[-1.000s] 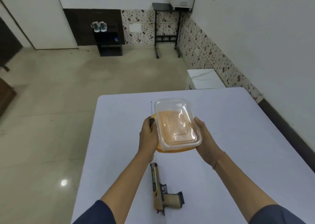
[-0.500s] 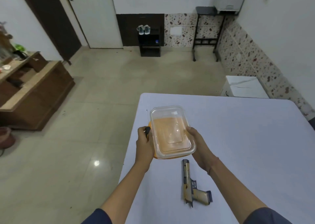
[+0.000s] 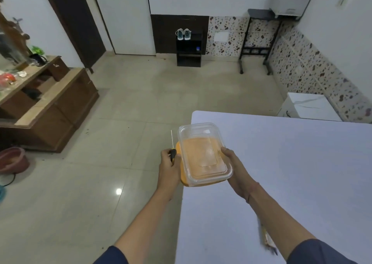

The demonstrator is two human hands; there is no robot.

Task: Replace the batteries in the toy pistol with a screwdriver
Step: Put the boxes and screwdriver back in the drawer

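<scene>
Held over the table's (image 3: 281, 163) left edge: container (image 3: 204, 155), pinched between both hands; screwdriver (image 3: 172, 149) wrapped in left hand (image 3: 169, 168). Right hand (image 3: 234, 170) curled on rim; bare floor (image 3: 120, 163) leftward.

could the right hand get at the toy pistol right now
Probably not yet. The right hand is closed on the container, sharing it with the left hand, which also holds the screwdriver. The toy pistol lies on the table under the right forearm, mostly hidden.
</scene>
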